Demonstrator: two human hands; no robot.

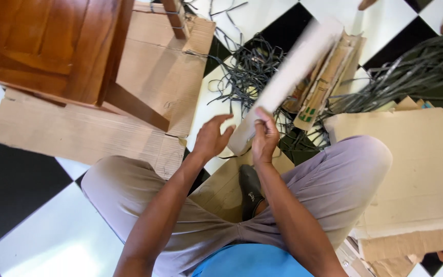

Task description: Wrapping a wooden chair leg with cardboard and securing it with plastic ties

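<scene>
The right hand (265, 138) is gripping the near end of a long pale cardboard strip (290, 77), while the left hand (212, 137) is hovering open just beside it. The blurred strip is running diagonally, pointing up and away to the right. Behind it, folded brown packaging (324, 84) with green marks is lying on tangled dark straps (252, 72); flat cardboard sheets (411, 169) are covering the checkered floor (42, 231).

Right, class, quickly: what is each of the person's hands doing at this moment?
Left hand: open, fingers spread, beside the pale cardboard piece; contact cannot be told.
Right hand: closed on the lower end of the pale cardboard piece.
</scene>
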